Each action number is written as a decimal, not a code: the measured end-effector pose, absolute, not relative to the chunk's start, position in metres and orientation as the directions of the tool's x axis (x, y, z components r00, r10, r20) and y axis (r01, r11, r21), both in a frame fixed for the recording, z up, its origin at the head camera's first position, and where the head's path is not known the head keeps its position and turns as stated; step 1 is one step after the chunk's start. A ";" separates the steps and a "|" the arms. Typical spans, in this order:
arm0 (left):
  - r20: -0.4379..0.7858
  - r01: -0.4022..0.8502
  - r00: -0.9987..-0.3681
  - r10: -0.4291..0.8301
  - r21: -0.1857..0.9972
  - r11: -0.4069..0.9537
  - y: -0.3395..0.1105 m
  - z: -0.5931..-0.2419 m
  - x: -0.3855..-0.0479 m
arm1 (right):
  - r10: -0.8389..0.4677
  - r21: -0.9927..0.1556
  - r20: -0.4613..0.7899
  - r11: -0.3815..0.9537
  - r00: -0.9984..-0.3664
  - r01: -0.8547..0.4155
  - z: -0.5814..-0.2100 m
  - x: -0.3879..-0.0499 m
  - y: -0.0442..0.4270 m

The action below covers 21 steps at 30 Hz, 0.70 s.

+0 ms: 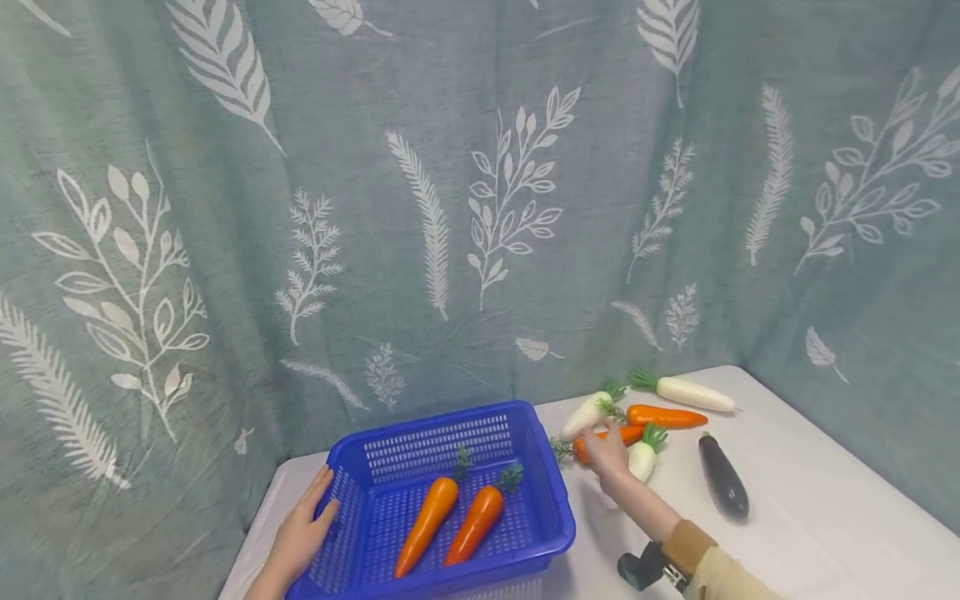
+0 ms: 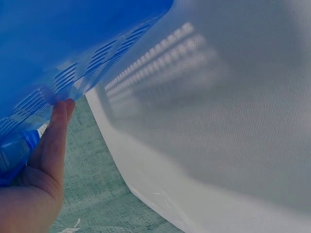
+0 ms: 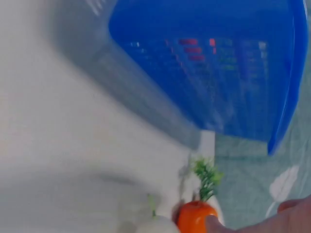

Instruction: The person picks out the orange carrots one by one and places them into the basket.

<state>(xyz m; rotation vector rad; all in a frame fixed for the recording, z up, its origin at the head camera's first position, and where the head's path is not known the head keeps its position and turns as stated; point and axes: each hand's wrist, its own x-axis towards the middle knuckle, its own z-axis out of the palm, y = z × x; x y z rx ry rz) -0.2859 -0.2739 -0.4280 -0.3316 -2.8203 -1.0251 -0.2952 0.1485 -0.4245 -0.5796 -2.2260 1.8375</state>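
Note:
A blue basket (image 1: pixel 558 492) holds two carrots, the left one (image 1: pixel 427 525) beside the right one (image 1: pixel 476 525). My left hand (image 1: pixel 300 525) rests on the basket's left side, fingers fairly straight; the left wrist view shows the fingertips against the slotted wall. To the basket's right, my right hand (image 1: pixel 611 457) grips a carrot (image 1: pixel 582 452) lying on the table. In the right wrist view, the thumb touches that carrot (image 3: pixel 194 217) near its green top. One white radish (image 1: pixel 587 414) lies behind this hand and another (image 1: pixel 642 460) lies partly under the wrist.
Farther right on the white table (image 1: pixel 810 500) lie another carrot (image 1: pixel 667 417), a long white radish (image 1: pixel 697 393) and an eggplant (image 1: pixel 723 479). A leaf-patterned green curtain (image 1: pixel 450 250) hangs behind the table.

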 end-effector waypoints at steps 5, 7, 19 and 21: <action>0.181 0.245 -0.969 0.169 0.612 0.752 -0.269 -0.427 -0.290 | 0.408 -0.970 -0.178 0.081 -0.895 0.230 -0.434 -0.304 0.160; 0.183 0.243 -0.969 0.165 0.609 0.755 -0.272 -0.427 -0.287 | 0.410 -0.965 -0.182 0.098 -0.894 0.241 -0.437 -0.308 0.158; 0.162 0.197 -0.979 0.121 0.639 0.743 -0.272 -0.423 -0.276 | 0.373 -0.956 -0.177 0.153 -0.911 0.249 -0.451 -0.315 0.148; 0.161 0.198 -0.979 0.122 0.647 0.736 -0.270 -0.421 -0.275 | 0.379 -0.950 -0.170 0.183 -0.910 0.254 -0.451 -0.315 0.148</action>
